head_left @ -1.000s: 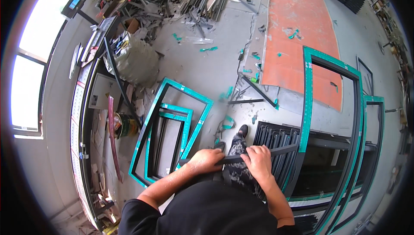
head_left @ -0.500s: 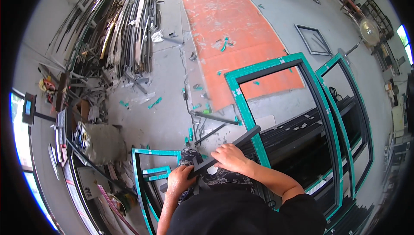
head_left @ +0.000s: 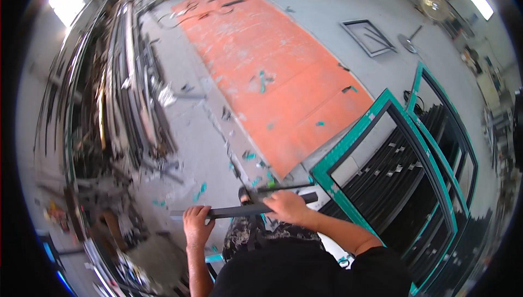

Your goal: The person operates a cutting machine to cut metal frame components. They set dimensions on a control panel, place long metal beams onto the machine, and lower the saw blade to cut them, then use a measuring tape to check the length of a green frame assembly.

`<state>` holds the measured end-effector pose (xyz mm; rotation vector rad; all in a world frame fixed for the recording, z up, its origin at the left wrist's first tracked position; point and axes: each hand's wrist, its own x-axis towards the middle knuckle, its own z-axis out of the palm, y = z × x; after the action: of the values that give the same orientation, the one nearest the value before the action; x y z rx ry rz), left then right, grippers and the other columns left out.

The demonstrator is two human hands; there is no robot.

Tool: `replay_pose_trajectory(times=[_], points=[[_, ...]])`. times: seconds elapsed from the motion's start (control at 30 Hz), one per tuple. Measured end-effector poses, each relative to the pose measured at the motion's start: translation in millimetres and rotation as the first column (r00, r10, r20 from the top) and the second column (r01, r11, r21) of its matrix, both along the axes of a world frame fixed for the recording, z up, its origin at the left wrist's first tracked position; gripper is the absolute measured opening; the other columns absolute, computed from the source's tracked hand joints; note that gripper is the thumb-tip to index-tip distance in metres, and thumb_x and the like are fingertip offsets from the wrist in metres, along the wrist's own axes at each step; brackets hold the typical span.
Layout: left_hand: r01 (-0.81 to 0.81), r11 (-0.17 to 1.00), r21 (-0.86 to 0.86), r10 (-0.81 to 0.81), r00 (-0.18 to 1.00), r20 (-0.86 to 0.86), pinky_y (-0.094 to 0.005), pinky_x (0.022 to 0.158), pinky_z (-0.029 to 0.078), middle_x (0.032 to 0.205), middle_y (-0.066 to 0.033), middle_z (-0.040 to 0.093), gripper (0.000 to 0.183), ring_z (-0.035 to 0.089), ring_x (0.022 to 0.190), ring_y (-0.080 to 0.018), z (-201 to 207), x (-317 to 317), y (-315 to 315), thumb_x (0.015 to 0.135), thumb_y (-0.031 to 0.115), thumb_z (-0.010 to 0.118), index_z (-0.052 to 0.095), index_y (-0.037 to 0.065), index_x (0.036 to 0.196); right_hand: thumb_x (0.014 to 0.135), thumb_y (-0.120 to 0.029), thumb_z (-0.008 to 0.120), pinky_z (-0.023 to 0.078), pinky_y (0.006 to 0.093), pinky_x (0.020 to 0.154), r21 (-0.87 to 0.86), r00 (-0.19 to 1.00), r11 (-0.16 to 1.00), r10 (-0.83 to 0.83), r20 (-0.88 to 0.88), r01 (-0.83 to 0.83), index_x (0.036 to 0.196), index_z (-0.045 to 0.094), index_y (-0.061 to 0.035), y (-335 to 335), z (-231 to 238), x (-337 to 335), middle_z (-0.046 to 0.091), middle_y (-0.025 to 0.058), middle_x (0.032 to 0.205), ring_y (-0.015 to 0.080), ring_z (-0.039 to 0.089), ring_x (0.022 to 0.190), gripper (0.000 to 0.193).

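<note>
A dark grey metal bar [head_left: 237, 211], probably a frame profile, is held nearly level across my body at thigh height. My left hand [head_left: 197, 224] is closed round it near its left end, a short length sticking out beyond the fingers. Closer to the other end, my right hand [head_left: 287, 207] grips the same bar, and its right tip shows past the knuckles. Right of my right arm stands a dark window frame [head_left: 376, 114] edged in green protective film.
A second green-edged frame [head_left: 444, 98] stands behind the first. Long metal profiles [head_left: 128, 79] lie piled at the left. An orange mat [head_left: 261, 73] covers the floor ahead, with green film scraps on and around it. Farther right lie a small grey frame [head_left: 354, 38] and a standing fan [head_left: 434, 6].
The bar has swung from a slant to nearly level, its left end rising. My left hand has moved left and up a little with it. The view has turned to the right.
</note>
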<state>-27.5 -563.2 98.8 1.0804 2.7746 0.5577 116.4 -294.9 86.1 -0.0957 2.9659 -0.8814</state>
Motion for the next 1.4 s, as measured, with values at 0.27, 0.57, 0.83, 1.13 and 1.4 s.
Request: replay_pose_trajectory(times=[0.27,0.57,0.83,1.13,1.4], points=[[0.562,0.823,-0.081,-0.560,0.827,0.046,-0.0418,0.087,0.040,0.089,-0.0065,0.060,0.037,0.056,0.092,-0.0278,23,-215,142,0.059,0.015,0.074,0.064,0.008,0.094,0.078,-0.039,0.064,0.048,0.0404,0.065,-0.065,0.881,0.879,-0.473,0.010,0.472,0.098,0.058,-0.0080,28,-6,-90,0.058,0.0105,0.077,0.0292,0.059,0.076,0.037],[0.911,0.408,-0.059,-0.905,0.412,0.106,-0.0430,0.080,0.040,0.085,-0.0076,0.060,0.036,0.056,0.085,-0.0283,-12,-209,362,0.067,0.031,0.073,0.063,0.009,0.094,0.084,-0.038,0.057,0.048,0.0456,0.056,0.024,0.602,0.612,-0.770,-0.214,0.791,0.086,0.059,-0.0046,127,-46,-140,0.059,0.0147,0.068,0.0353,0.061,0.065,0.033],[0.966,0.255,0.036,-0.951,0.244,0.191,-0.0406,0.083,0.041,0.087,-0.0072,0.063,0.036,0.058,0.088,-0.0278,-1,-256,496,0.065,0.034,0.074,0.066,0.011,0.092,0.086,-0.041,0.054,0.048,0.0474,0.057,-0.063,0.549,0.545,-0.829,0.103,0.836,0.087,0.057,-0.0056,231,3,-183,0.061,0.0145,0.072,0.0335,0.062,0.069,0.035],[0.995,-0.075,0.068,-0.960,-0.091,0.263,-0.0411,0.079,0.041,0.082,-0.0074,0.062,0.034,0.058,0.085,-0.0282,-16,-261,704,0.063,0.030,0.077,0.066,0.010,0.088,0.085,-0.038,0.055,0.046,0.0455,0.058,-0.042,0.194,0.190,-0.966,0.171,0.981,0.090,0.056,-0.0087,335,15,-174,0.059,0.0110,0.071,0.0315,0.060,0.070,0.029],[0.829,-0.558,0.035,-0.824,-0.558,0.100,-0.0408,0.085,0.039,0.085,-0.0065,0.061,0.037,0.056,0.090,-0.0269,-6,-191,891,0.063,0.029,0.076,0.063,0.008,0.091,0.078,-0.034,0.064,0.047,0.0407,0.059,0.001,-0.460,-0.460,-0.888,0.011,0.888,0.091,0.060,-0.0105,357,38,-158,0.060,0.0100,0.071,0.0294,0.061,0.070,0.027]])
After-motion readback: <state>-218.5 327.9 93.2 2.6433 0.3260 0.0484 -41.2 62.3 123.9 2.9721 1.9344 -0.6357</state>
